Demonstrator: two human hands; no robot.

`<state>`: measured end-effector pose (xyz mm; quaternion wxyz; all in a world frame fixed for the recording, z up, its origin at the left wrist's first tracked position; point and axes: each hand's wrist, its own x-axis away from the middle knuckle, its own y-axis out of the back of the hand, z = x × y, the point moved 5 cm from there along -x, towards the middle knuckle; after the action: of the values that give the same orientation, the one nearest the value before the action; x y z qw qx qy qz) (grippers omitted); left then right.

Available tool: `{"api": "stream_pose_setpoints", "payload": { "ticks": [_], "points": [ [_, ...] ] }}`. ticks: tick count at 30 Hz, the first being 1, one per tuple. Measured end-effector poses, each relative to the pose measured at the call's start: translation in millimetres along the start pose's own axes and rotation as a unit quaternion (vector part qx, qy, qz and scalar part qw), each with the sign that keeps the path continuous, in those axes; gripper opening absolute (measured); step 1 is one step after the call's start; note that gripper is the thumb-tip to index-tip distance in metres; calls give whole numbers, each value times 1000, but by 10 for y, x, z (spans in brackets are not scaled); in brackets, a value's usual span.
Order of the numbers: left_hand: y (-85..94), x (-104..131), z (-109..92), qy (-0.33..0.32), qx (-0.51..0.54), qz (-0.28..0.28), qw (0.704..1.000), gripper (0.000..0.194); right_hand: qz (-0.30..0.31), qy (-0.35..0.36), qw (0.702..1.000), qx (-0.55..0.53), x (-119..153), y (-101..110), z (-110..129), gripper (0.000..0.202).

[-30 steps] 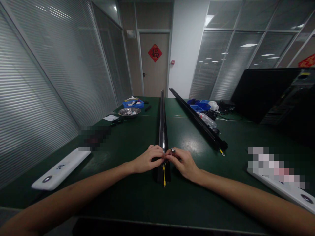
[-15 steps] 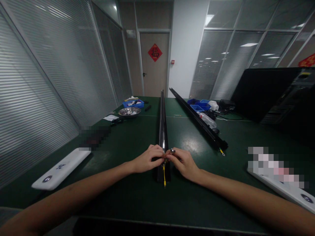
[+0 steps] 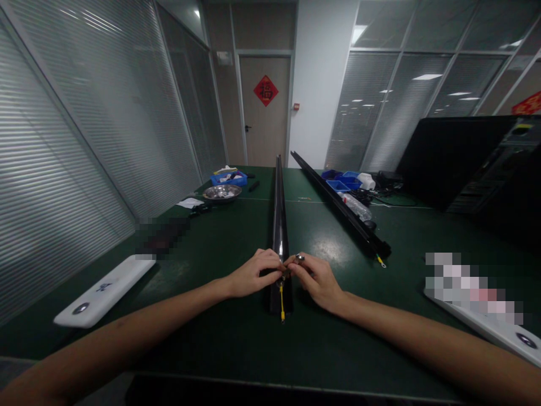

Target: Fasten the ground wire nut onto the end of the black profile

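Observation:
A long black rail (image 3: 279, 220) runs away from me down the middle of the green table. Over its near end my left hand (image 3: 257, 273) is closed, thumb and fingertips pinched together. My right hand (image 3: 316, 278) meets it from the right, also pinching, with a ring on one finger. Whatever small part lies between the fingertips is hidden by them. Just below, a short yellow wire (image 3: 282, 301) with a ring terminal hangs over the rail's near end.
Another black rail (image 3: 338, 203) lies slanted on the right, a yellow-green wire (image 3: 381, 260) at its end. Farther back are blue bins (image 3: 347, 181), a plastic bottle (image 3: 355, 206) and a metal bowl (image 3: 222, 193). White devices (image 3: 105, 290) stand at both sides.
My right fingers have shifted and rolled slightly at the rail's near end. My left hand stays almost still, and the rails have not moved.

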<state>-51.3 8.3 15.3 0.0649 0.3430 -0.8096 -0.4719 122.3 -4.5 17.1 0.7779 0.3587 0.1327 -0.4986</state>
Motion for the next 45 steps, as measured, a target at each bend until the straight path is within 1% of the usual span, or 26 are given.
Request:
{"api": "stream_pose_setpoints", "payload": {
  "ticks": [5, 9, 16, 24, 30, 38, 45],
  "points": [
    [6, -3, -6, -3, -3, -2, 1000, 25, -12, -28, 999, -25, 10, -4, -75, 23],
    [0, -6, -10, -2, -3, 1, 1000, 24, -8, -30, 999, -30, 4, -14, -91, 22],
    [-1, -13, -25, -4, -1, 4, 1000, 28, 0, -11, 1000, 3, -5, -23, -68, 28],
    [-3, -4, -7, -3, -3, 2, 1000, 26, 14, -1, 1000, 7, -6, -25, -44, 23],
    [-5, -7, -21, -5, 4, 4, 1000, 23, 19, 4, 1000, 11, -20, -12, -2, 23],
    [4, -3, -22, 3, 6, 6, 1000, 24, 16, 7, 1000, 15, -25, -11, 10, 28],
    [-9, -5, -17, -11, -3, -5, 1000, 23, 2, 12, 1000, 8, -17, -7, -16, 25]
  ]
}}
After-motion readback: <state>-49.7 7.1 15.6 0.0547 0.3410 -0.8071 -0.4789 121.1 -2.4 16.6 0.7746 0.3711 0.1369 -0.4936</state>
